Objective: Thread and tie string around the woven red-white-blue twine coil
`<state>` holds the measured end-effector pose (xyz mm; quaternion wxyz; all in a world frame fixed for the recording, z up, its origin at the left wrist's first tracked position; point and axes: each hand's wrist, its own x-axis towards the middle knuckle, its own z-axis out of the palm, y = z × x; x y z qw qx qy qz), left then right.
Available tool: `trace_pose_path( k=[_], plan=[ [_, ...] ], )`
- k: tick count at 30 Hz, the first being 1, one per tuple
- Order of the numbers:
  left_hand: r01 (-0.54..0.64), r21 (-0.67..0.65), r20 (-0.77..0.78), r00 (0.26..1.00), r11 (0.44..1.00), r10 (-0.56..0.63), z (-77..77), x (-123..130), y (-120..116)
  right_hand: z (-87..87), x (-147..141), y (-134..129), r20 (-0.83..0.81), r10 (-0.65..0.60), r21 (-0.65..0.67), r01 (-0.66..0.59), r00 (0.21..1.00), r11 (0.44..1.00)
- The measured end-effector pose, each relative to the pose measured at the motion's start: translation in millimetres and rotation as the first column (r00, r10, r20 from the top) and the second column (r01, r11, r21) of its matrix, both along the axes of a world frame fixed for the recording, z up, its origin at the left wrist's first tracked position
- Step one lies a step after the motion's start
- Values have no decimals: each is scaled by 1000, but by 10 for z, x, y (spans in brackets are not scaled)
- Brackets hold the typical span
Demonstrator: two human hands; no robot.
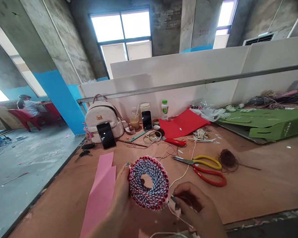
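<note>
Left fingers clasp a braided ring; right fingers pinch a needle beside it.

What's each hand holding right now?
Left hand: closed, holding the woven ring.
Right hand: pinching a small metal piece; exact item too small to tell.

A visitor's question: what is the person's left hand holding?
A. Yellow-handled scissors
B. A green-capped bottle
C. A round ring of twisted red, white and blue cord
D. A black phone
C: the left hand grips the round ring of twisted red, white and blue cord by its edge, holding it up above the tabletop.
</note>
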<state>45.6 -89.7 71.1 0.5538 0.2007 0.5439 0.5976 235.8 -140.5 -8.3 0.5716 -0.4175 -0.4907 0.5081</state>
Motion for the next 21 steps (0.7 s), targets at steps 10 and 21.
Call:
trace_pose_path(
  k=[10,21],
  plan=[
    [-47,27,-37,998,999,48,-38,-31,-9,50,-95,-15,5,-94,68,93,996,993],
    [18,-16,-40,999,1000,-19,-156,-41,-10,130,-102,-71,12,-50,-42,51,999,998]
  ],
)
